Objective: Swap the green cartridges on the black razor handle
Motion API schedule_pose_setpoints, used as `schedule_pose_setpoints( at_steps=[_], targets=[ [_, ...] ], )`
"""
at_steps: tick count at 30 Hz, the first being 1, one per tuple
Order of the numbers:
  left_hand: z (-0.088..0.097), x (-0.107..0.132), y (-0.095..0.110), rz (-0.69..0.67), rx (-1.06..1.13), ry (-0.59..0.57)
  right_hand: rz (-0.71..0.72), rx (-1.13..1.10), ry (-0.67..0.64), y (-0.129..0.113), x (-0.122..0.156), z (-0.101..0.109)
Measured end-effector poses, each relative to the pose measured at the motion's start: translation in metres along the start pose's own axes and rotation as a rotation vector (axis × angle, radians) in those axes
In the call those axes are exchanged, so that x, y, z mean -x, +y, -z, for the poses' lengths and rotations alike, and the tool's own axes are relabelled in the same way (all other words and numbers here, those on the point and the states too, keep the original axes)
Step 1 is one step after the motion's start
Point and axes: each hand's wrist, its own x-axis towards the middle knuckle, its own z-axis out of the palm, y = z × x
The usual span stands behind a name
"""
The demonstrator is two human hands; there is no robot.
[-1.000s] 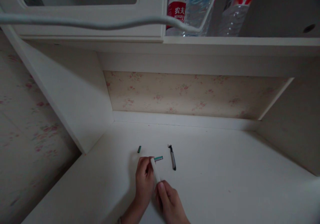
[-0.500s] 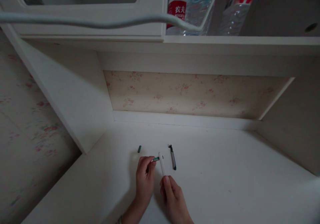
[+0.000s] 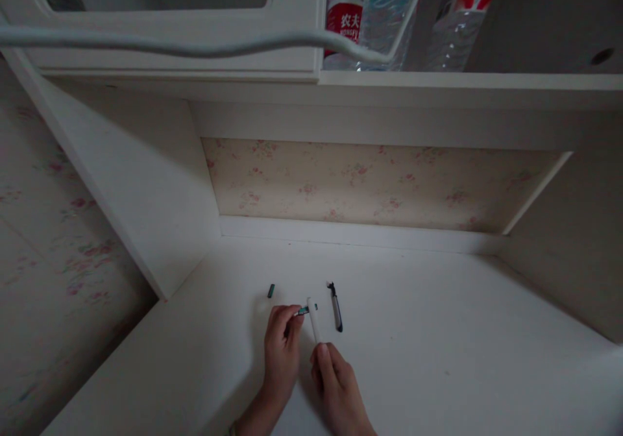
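My right hand (image 3: 338,384) is closed around the lower end of a slim white handle (image 3: 314,324), whose far end points away from me. Level with that end, my left hand (image 3: 283,342) pinches a small green-and-silver piece (image 3: 302,310) between thumb and fingers. This piece meets or crosses the handle's tip, and a bit of dark green shows on the tip's other side. Whether the two are joined I cannot tell. Beyond my left hand a small dark green strip (image 3: 271,290) lies on the desk. To the right of the white handle rests a slender black-and-grey tool (image 3: 336,307), its kind unclear.
The white desk (image 3: 428,332) is bounded by side panels (image 3: 131,163) and a back wall with floral paper (image 3: 360,183). Overhead, a shelf holds plastic bottles (image 3: 452,34), and a pale bent tube (image 3: 204,48) runs across the top of the view.
Both hands stay nearly in place. The white handle's tip has shifted very slightly left, towards the piece in my left hand.
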Motion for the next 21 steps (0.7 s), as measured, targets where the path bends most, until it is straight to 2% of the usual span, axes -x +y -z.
schedule_pose_setpoints(
  at_steps=[4,10,17,21],
  targets=[
    [-0.0001,0.0001,-0.0018,-0.006,-0.012,0.014,-0.002,0.026,-0.091,0.002,0.0019,-0.002],
    [-0.0006,-0.0001,-0.0013,0.013,0.003,0.0,0.011,-0.004,0.05,0.0056,-0.001,-0.0002],
    [-0.0001,-0.0003,0.0004,0.011,-0.005,0.007,0.013,0.035,-0.034,0.0037,0.0005,0.0],
    [0.0,-0.0003,0.0013,0.005,-0.003,0.006,-0.006,-0.028,0.038,0.0021,-0.0017,0.0012]
  ],
)
